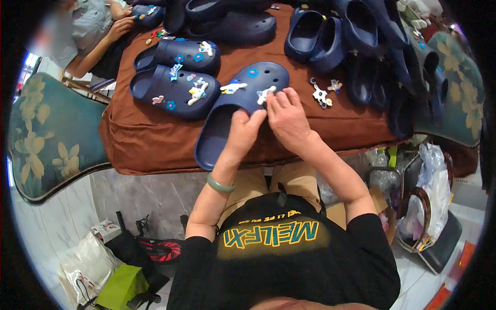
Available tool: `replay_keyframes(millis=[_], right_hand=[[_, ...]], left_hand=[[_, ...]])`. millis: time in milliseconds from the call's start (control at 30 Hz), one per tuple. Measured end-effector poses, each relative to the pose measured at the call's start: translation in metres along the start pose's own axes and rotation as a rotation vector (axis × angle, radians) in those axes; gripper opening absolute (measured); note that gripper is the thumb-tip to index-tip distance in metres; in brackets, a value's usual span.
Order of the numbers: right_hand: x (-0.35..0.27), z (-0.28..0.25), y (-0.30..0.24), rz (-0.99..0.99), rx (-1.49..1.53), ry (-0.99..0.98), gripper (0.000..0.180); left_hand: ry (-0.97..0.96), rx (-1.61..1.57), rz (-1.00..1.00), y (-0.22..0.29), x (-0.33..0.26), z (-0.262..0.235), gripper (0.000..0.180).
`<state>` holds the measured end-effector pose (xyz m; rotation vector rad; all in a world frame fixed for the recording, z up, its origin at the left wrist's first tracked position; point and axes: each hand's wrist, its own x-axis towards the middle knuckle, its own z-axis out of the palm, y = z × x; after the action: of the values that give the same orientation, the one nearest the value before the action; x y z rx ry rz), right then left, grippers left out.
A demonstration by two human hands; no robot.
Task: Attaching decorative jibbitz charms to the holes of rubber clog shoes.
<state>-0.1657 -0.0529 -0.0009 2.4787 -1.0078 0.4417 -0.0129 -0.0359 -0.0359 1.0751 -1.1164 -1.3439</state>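
Observation:
A navy clog [212,139] lies at the near edge of the brown-covered table, its toe pointing away from me. My left hand [243,132] reaches into its opening, gripping the rim of the upper, with the fingers hidden inside. Above it, my right hand [287,116] pinches a white cartoon shoe charm [266,96] at the clog's upper. A second white charm [233,88] and a blue flower charm [252,73] sit on the same upper. Just left stands a pair of navy clogs, the nearer clog [173,93] dotted with several charms.
Loose charms [321,96] lie right of my hands on the brown cloth [341,126]. Many undecorated navy clogs [305,36] crowd the back and right. Another person's hand [123,27] works on a clog at far left. Floral chair backs [54,139] flank the table.

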Motion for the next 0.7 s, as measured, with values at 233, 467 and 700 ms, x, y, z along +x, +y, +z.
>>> replay_keyframes(millis=[233,467,700], right_hand=[[-0.001,0.013,-0.006,0.091,-0.027,-0.003,0.037],[-0.092,0.027,0.051,0.697,0.417,0.259,0.018],[-0.113,0.052,0.072,0.786,0.293,0.185,0.028]], left_hand=[[0.023,-0.075,-0.038,0.014,0.007,-0.002,0.022],[0.04,-0.033,-0.072,0.021,0.008,0.003,0.034],[0.044,-0.023,-0.039,0.02,0.006,-0.001,0.032]])
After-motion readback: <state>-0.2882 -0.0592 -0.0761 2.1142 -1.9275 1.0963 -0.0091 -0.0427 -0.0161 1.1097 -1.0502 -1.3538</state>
